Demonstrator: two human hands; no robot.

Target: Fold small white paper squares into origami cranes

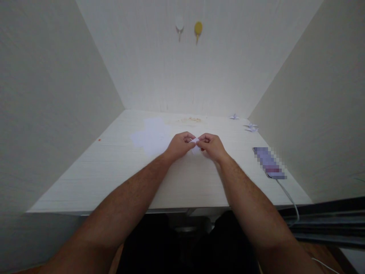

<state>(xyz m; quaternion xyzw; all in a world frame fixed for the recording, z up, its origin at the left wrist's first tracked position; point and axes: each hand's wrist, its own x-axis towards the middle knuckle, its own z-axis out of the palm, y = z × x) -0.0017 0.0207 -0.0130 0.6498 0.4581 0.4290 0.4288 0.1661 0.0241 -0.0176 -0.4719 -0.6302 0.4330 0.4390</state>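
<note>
Pale walls (159,68) box in a whitish counter (185,186) on three sides, its near edge by the person's lap. Over its middle, the left hand (180,145) and right hand (211,146) meet at a small piece of paper (195,140), each pinching it from its own side. Thumbs lie on the face toward the wearer, with fingers curled around behind, likely because so small a piece needs fingertip control from both edges. Both forearms reach forward and converge, wrists bent slightly inward; the counter probably helps steady them, though actual contact is hard to tell. Loose white sheets (152,137) lie just beside the left hand, presumably for easy reach. Folded paper shapes (251,127) sit near the right wall, apparently kept aside, and a blurred-out device (269,163) with a cable (288,196) lies clear of the right forearm.
</note>
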